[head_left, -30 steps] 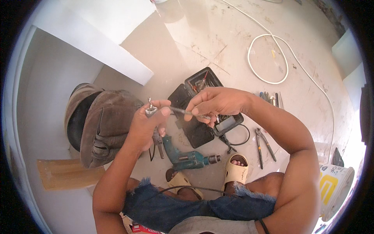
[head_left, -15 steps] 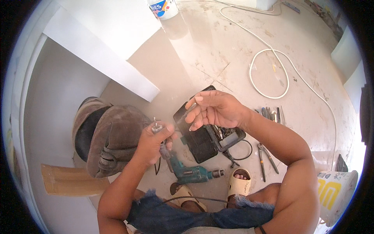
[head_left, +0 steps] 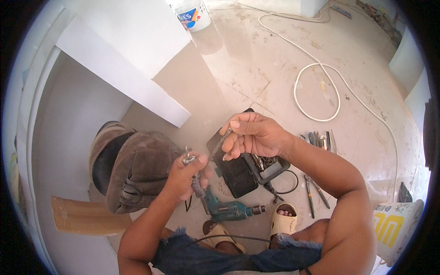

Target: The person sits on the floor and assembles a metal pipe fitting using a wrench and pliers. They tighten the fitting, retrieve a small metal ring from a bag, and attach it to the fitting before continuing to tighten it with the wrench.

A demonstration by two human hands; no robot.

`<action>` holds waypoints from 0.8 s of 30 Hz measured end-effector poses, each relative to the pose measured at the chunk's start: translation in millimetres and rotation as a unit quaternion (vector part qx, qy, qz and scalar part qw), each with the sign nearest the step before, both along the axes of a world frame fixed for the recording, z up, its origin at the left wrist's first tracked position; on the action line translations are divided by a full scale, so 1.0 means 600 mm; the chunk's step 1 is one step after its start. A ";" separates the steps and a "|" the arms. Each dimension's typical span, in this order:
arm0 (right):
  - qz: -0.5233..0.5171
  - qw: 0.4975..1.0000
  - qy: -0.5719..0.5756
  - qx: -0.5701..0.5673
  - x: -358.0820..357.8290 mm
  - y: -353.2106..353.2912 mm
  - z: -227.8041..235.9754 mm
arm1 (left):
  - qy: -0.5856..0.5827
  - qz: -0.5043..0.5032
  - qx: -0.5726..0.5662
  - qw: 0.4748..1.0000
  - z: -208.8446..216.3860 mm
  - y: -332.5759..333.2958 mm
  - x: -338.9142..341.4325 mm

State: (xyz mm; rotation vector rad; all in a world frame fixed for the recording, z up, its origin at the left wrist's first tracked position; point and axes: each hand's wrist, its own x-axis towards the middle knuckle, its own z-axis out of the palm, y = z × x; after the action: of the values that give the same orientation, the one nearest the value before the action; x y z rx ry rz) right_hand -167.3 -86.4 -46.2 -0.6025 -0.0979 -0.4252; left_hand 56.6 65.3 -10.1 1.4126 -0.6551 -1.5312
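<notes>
My left hand [head_left: 187,175] is closed around a grey piece with a silver end [head_left: 189,159]. A thin metal tip sticks up from that end, and the grey body shows below my fingers; its exact kind is unclear. Between the thumb and fingers of my right hand [head_left: 254,136] is a slender grey drill bit [head_left: 223,141], tilted, its lower end pointing toward my left hand. Under my hands a teal power drill [head_left: 229,211] lies on the floor in front of my feet. Beyond it lies an opened black tool case [head_left: 239,181] with small bits and metal parts inside.
On the left stands a brown bag [head_left: 144,165], beside a bent cardboard piece [head_left: 87,214]. Orange-handled pliers [head_left: 310,201] and several hand tools [head_left: 323,141] lie at right. A white cable [head_left: 298,89] loops across the floor. White buckets [head_left: 398,227] stand at lower right and far back.
Both hands stay close together with the same things in them. The drill bit shows more clearly between my right fingers; the whole view has shifted slightly.
</notes>
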 end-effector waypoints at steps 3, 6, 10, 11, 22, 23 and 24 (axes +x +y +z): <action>-0.003 1.000 -0.003 0.001 0.000 0.003 0.004 | 0.016 0.002 0.010 1.000 0.004 0.000 -0.002; -0.008 1.000 -0.005 -0.010 0.000 0.004 0.005 | 0.025 0.000 0.031 0.999 0.005 0.000 0.001; -0.021 0.999 0.008 -0.027 0.004 0.006 0.009 | 0.061 -0.021 0.031 0.997 -0.001 0.002 0.008; -0.029 0.999 0.013 -0.039 0.005 0.006 0.008 | 0.069 -0.028 0.030 0.997 -0.002 0.003 0.010; -0.078 0.994 0.036 -0.074 0.006 0.016 0.022 | 0.108 -0.066 -0.013 0.992 -0.008 0.004 0.001; -0.078 0.994 0.032 -0.072 0.006 0.017 0.024 | 0.109 -0.065 -0.013 0.992 -0.008 0.005 0.001; -0.077 0.994 0.026 -0.070 0.007 0.018 0.026 | 0.112 -0.070 -0.014 0.991 -0.009 0.007 0.002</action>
State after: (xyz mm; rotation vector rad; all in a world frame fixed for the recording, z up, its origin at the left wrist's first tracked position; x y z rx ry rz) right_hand -163.1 -75.4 -30.6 -0.7611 -0.0308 -0.5538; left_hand 58.0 69.4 -15.3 1.1715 -0.6455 -1.7528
